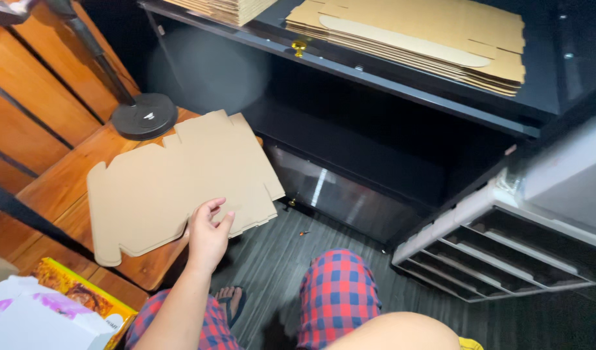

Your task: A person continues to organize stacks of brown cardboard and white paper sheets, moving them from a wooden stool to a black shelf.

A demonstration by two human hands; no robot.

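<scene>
Floorboards (272, 259), dark grey, run beneath wooden bench (58, 188) and black shelving (401, 84).

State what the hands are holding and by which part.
The left hand grips the flat cardboard box blank at its near edge. The right hand is out of view.

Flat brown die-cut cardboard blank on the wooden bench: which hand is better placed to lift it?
Left. The left hand already touches the near edge of the flat brown die-cut cardboard blank. Of the right side, only a bare forearm shows at the bottom edge.
</scene>
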